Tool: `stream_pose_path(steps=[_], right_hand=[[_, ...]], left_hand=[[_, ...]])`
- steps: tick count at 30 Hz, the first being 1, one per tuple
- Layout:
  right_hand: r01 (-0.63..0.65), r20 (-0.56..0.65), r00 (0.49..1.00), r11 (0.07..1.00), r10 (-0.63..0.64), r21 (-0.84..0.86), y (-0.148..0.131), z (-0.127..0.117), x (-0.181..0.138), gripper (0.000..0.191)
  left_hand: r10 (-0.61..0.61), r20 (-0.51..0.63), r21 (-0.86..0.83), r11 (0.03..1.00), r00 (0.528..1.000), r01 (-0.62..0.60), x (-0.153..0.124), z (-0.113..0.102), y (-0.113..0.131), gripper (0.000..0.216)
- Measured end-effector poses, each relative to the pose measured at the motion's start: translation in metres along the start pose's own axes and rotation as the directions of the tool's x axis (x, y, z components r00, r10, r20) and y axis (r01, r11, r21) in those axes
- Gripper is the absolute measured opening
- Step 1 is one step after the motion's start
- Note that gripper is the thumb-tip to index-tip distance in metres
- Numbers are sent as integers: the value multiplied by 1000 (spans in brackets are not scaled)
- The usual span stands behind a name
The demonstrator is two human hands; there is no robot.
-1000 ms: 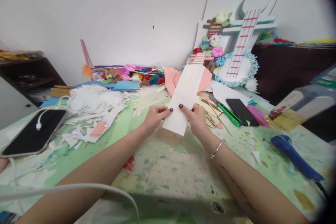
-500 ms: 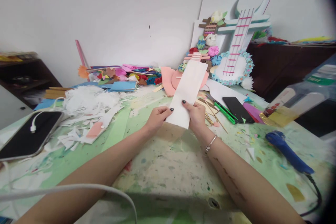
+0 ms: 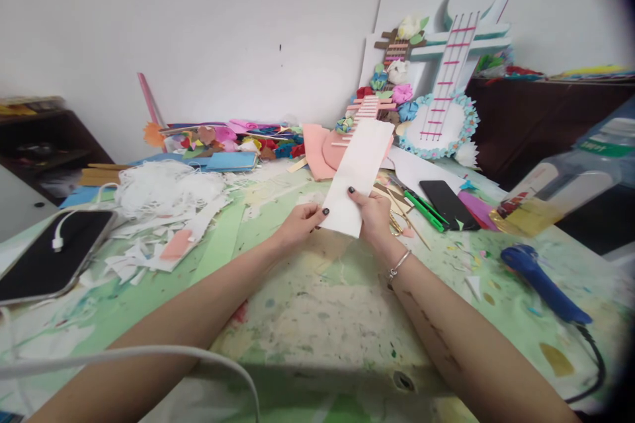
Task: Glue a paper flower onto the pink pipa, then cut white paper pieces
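A long white paper strip (image 3: 361, 165) is held up over the table, tilted away from me, its far end in front of a pink paper guitar (image 3: 330, 152). My right hand (image 3: 376, 215) grips its right edge, thumb on top and fingers behind. At the lower left corner, my left hand (image 3: 301, 223) pinches the paper between thumb and fingers. Just right of my right hand lie gold-handled scissors (image 3: 395, 225), partly hidden, and a green utility knife (image 3: 425, 211).
A black phone (image 3: 446, 203) and a blue glue gun (image 3: 546, 284) lie at right, near a plastic bottle (image 3: 560, 185). White shredded paper (image 3: 163, 192) and a larger dark-screened device (image 3: 54, 254) are at left. A white cable (image 3: 149, 350) crosses in front. Decorated paper guitars (image 3: 446, 106) lean at the back.
The paper strip has shifted slightly right and its far end a little lower, with both hands still on it. The whole view has moved a little.
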State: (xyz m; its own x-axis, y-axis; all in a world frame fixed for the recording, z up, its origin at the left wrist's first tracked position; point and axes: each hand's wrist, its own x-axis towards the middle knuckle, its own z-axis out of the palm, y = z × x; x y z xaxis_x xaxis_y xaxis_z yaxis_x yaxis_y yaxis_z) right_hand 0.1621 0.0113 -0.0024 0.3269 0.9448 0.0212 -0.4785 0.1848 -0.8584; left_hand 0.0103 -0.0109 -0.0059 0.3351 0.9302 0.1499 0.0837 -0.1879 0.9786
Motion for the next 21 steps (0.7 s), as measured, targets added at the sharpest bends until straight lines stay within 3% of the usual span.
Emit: stream_pose_path(steps=[8, 16, 21], right_hand=[[-32, 7, 999, 999, 31, 23, 3, -1, 3, 17], [-51, -1, 999, 999, 51, 14, 4, 0, 2, 15], [-28, -1, 1000, 1000, 28, 2, 5, -1, 2, 15]], left_hand=[[-21, -86, 259, 965, 996, 43, 4, -6, -7, 54], [-83, -48, 188, 978, 995, 91, -1, -6, -3, 55], [-63, 47, 59, 996, 997, 60, -2, -7, 3, 49]])
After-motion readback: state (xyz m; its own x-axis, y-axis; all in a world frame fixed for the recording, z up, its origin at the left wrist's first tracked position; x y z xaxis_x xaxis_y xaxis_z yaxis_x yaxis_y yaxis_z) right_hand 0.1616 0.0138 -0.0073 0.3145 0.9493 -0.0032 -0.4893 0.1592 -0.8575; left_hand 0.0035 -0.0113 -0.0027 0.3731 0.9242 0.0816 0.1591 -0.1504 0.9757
